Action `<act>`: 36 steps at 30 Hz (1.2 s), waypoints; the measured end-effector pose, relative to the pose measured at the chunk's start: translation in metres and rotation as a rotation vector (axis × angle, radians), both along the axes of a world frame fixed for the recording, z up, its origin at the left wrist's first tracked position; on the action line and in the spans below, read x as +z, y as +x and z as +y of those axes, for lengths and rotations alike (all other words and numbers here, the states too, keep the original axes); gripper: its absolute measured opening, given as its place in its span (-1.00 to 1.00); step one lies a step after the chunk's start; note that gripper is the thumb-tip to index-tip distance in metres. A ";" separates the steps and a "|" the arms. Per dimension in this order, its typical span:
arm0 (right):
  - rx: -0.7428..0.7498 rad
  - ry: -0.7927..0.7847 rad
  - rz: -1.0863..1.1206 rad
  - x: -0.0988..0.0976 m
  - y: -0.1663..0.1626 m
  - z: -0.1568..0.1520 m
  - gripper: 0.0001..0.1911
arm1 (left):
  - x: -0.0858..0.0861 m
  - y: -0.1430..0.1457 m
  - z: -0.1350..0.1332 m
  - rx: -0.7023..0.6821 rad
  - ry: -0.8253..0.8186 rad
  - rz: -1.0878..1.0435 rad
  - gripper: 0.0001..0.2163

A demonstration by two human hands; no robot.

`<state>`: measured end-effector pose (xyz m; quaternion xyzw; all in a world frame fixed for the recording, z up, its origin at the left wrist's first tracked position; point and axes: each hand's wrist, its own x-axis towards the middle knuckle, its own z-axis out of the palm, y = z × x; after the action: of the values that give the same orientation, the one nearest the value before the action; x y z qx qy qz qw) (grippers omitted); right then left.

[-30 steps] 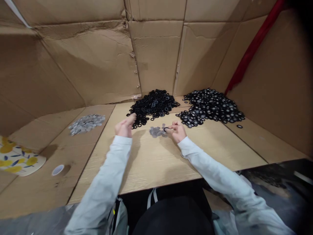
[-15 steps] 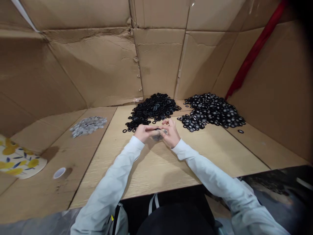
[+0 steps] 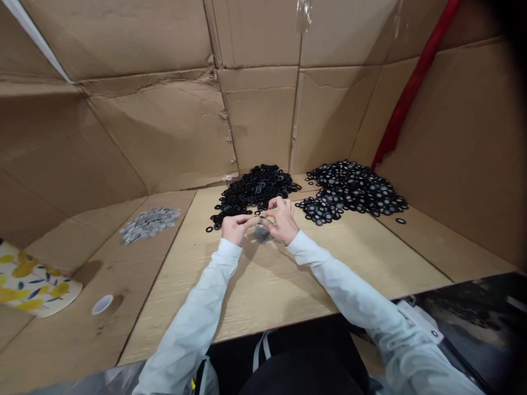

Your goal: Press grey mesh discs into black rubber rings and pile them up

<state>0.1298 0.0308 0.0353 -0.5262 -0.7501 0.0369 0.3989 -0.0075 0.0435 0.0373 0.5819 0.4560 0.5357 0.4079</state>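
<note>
Head view: left hand [image 3: 236,229] and right hand [image 3: 284,222] pinch their fingers [image 3: 251,219] together on something too small to tell, just above grey discs [image 3: 261,233] on the desk [image 3: 263,285], near black rings [image 3: 253,189].

The left hand [image 3: 237,229] and right hand [image 3: 284,221] had drawn together from apart, meeting above the small heap of grey discs [image 3: 261,233].

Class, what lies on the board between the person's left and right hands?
The head view shows a small pile of grey discs there, beneath the fingers of the left hand and right hand.
</note>
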 end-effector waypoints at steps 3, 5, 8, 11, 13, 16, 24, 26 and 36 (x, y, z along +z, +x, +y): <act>0.018 0.052 -0.032 -0.002 -0.001 0.001 -0.87 | 0.001 -0.004 0.003 -0.076 -0.018 0.027 -0.80; 0.035 0.081 -0.047 -0.005 -0.001 0.000 -0.87 | 0.001 -0.008 0.004 -0.156 -0.039 0.074 -0.78; 0.041 0.097 -0.020 -0.008 -0.001 0.000 -0.90 | 0.001 -0.011 0.004 -0.219 -0.078 0.085 -0.76; 0.058 0.050 0.156 -0.012 -0.001 0.003 -0.91 | -0.001 -0.006 0.001 -0.192 -0.171 -0.095 -0.78; 0.124 -0.043 0.354 -0.015 -0.001 0.007 -0.89 | -0.005 0.000 0.000 -0.158 -0.254 -0.296 -0.79; 0.232 -0.214 0.632 -0.020 -0.001 0.013 -0.84 | -0.009 0.007 -0.003 -0.126 -0.311 -0.511 -0.83; 0.147 -0.191 0.726 -0.025 -0.004 0.014 -0.83 | -0.010 0.005 -0.006 -0.216 -0.245 -0.466 -0.73; 0.129 -0.129 0.638 -0.027 -0.003 0.013 -0.86 | -0.011 0.003 -0.005 -0.212 -0.237 -0.401 -0.71; 0.130 -0.028 0.467 -0.032 0.003 0.015 -0.94 | -0.024 0.008 -0.003 -0.131 -0.147 -0.227 -0.79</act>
<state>0.1323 0.0460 0.0036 -0.4597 -0.6690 0.1937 0.5510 0.0006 0.0409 0.0128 0.5148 0.4061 0.5356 0.5322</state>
